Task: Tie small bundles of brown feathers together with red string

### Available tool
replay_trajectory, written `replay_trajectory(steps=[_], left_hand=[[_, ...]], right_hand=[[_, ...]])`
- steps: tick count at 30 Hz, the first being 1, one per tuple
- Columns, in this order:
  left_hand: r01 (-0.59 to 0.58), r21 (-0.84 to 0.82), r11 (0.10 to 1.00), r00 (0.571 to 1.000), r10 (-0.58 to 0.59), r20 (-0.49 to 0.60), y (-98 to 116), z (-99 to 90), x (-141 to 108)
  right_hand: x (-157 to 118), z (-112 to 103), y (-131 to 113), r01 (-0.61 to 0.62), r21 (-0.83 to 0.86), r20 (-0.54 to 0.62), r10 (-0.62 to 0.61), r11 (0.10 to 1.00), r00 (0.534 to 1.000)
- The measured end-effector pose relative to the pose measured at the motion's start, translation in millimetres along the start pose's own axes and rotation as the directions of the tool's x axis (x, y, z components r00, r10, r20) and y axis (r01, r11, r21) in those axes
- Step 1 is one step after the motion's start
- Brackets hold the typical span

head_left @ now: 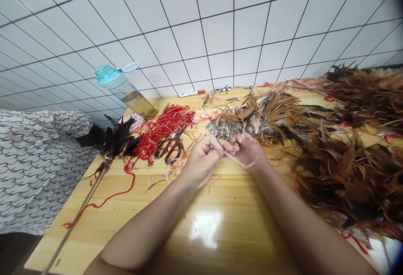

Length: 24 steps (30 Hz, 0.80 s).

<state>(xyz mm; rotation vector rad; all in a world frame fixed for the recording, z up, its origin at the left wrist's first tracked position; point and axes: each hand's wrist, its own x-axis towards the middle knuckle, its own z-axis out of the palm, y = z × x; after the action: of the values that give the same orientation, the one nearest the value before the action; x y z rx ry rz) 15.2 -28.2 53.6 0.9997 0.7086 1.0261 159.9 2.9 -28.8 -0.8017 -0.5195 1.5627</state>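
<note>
On the tabletop (132,229), a bottle (126,92) holds brownish liquid; fingers (220,142) pinch perhaps a quill (234,159).

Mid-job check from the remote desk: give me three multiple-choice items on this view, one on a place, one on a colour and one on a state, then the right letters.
1. Where does the bottle stand?
A. Among the brown feathers
B. At the far edge of the table, beyond the red thread
C. Between the person's forearms

2. What colour is the bottle's lid?
A. Teal
B. Red
C. Black

3. How are the left hand and right hand placed?
A. Both grip the stick
B. The left lies flat on the table
C. Both are raised, fingers curled close together at a pale strand

1: B, its base sits at the far edge, past the thread.
2: A, the lid shows teal.
3: C, the strand runs between the curled hands.
</note>
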Motion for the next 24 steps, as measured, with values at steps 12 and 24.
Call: replay_trajectory(steps=[12,24], left_hand=[[0.106,0.019,0.994,0.985,-0.102,-0.142,-32,-34.8,31],[0.016,0.526,0.85,0.983,0.083,-0.164,-40,-50.9,38]], right_hand=[[0,4,0,0.061,-0.04,0.031,-0.059,0.997,0.998],[1,8,3,0.18,-0.2,0.076,-0.168,0.963,0.983]])
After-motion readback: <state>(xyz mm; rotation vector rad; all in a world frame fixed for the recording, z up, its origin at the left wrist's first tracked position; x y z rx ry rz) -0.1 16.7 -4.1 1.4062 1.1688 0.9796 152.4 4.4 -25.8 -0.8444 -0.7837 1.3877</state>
